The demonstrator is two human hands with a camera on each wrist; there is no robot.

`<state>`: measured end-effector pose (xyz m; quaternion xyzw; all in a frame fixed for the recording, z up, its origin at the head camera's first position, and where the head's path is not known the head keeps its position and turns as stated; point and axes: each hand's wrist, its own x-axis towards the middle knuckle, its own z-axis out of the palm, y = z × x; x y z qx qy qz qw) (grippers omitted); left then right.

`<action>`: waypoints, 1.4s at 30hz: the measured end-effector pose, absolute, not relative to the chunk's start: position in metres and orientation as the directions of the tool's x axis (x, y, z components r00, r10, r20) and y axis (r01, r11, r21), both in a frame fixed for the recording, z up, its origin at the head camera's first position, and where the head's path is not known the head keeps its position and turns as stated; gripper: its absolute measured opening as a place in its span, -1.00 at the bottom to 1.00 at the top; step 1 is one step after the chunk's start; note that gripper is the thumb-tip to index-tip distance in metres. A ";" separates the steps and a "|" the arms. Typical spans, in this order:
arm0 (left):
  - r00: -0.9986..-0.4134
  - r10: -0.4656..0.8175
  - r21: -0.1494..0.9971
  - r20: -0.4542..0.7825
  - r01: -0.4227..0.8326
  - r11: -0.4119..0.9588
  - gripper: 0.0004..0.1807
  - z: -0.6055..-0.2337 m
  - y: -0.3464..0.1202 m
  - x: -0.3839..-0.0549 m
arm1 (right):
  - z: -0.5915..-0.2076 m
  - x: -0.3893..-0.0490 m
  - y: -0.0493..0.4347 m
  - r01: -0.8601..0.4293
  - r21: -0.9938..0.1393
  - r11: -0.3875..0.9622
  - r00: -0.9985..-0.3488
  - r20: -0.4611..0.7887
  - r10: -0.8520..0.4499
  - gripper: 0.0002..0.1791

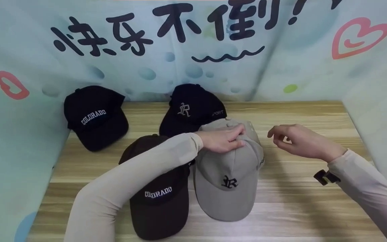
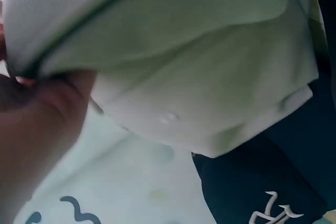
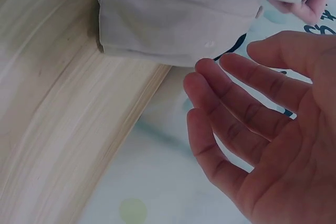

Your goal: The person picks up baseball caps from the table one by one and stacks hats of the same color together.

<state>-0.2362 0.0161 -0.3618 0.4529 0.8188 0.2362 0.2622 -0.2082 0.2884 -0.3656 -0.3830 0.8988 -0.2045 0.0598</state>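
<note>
A beige baseball cap point(image 1: 228, 205) with a dark emblem lies on the table, its visor toward me. My left hand point(image 1: 222, 139) pinches the fabric at the top of its crown, as the left wrist view also shows with the hand point(image 2: 42, 135) at the cap's edge. To the right of the cap, my right hand point(image 1: 302, 141) hovers apart from it, fingers loosely bent and holding nothing. In the right wrist view those fingers point(image 3: 231, 98) are spread a little beside the cap point(image 3: 173, 30).
A dark brown COLORADO cap point(image 1: 160, 215) lies left of the beige one, partly under my left sleeve. Behind stand a black cap with an emblem point(image 1: 197, 107) and a black COLORADO cap point(image 1: 96, 117). A printed cloth point(image 1: 281, 74) borders the wooden table point(image 1: 314, 114).
</note>
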 end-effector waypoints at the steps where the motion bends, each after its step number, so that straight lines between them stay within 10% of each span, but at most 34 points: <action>1: -0.471 0.857 0.595 -0.207 0.635 0.493 -0.71 -0.362 0.016 -0.235 | -0.366 -0.208 0.287 -0.666 -0.415 0.620 -0.697 0.051 -0.715 -0.81; 10: -0.636 0.727 0.396 -0.259 0.617 0.681 -0.67 -0.361 0.012 -0.234 | -0.375 -0.206 0.281 -0.696 -0.405 0.592 -0.676 0.092 -0.731 -0.82; 42: -0.709 0.652 0.439 -0.269 0.512 0.738 -0.62 -0.353 -0.031 -0.252 | -0.392 -0.206 0.283 -0.662 -0.433 0.611 -0.684 0.017 -0.729 -0.83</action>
